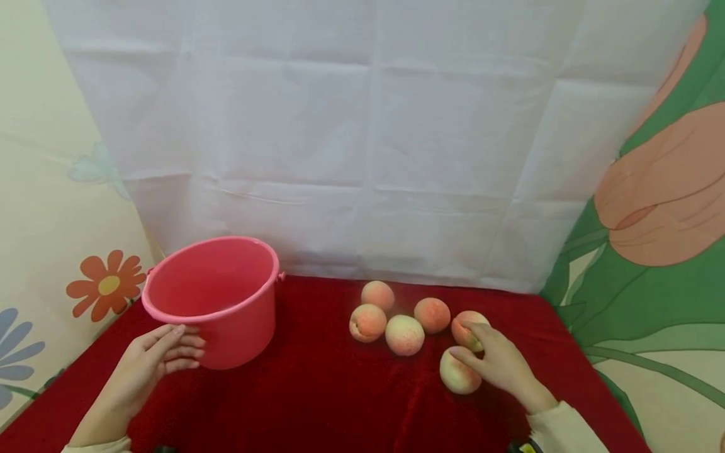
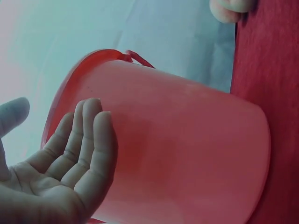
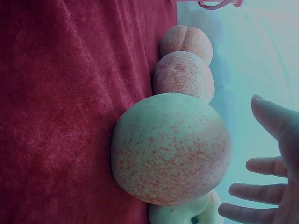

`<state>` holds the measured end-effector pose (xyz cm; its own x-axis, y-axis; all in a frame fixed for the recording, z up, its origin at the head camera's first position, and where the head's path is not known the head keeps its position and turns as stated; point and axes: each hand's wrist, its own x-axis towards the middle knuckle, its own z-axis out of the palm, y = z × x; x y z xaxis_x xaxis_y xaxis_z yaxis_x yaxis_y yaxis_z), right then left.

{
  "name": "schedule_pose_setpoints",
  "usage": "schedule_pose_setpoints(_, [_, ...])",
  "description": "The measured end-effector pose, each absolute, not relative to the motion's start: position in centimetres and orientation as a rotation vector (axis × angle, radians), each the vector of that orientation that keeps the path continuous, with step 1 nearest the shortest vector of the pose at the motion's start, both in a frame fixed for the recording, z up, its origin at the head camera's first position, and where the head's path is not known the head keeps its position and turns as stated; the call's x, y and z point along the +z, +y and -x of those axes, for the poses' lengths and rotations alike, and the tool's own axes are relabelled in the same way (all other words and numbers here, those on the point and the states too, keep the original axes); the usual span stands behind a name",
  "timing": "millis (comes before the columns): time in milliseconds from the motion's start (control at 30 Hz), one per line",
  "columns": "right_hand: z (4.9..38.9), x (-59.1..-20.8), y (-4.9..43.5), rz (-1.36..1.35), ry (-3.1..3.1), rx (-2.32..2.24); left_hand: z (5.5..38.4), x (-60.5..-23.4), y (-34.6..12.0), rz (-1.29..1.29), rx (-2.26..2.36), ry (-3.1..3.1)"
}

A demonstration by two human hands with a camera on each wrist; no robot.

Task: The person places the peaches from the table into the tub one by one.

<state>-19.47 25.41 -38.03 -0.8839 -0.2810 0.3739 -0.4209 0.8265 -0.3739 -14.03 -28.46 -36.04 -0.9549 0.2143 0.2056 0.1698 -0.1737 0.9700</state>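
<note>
In the head view my left hand (image 1: 153,365) is at the near side of a pink bucket (image 1: 243,330). Its fingers bend gently with the thumb apart and hold nothing; whether they touch the bucket wall (image 2: 187,140) I cannot tell. On the right, my right hand (image 1: 501,362) hovers over two peaches, a pale front one (image 1: 457,375) and a redder one (image 1: 466,322) behind it, partly covered by the fingers. The right wrist view has the thumb and fingers (image 3: 257,193) spread, with a gap between them and the big speckled peach (image 3: 170,149).
Several more peaches lie grouped left of my right hand, among them a pale one (image 1: 404,335) and a red one (image 1: 432,314). A red velvet cloth (image 1: 317,402) covers the table. Behind it hangs a white creased sheet (image 1: 362,138), with flower-patterned fabric on both sides.
</note>
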Motion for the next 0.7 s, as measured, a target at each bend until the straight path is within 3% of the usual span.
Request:
schedule_pose_setpoints(467, [19.6,-38.0,25.3,-0.504,-2.748,0.687,15.6,-34.9,-29.5,-0.431,2.469,1.66])
schedule_pose_setpoints(700, [19.4,-38.0,25.2,-0.524,-2.741,0.68,15.7,-34.5,-29.2,0.026,2.505,1.914])
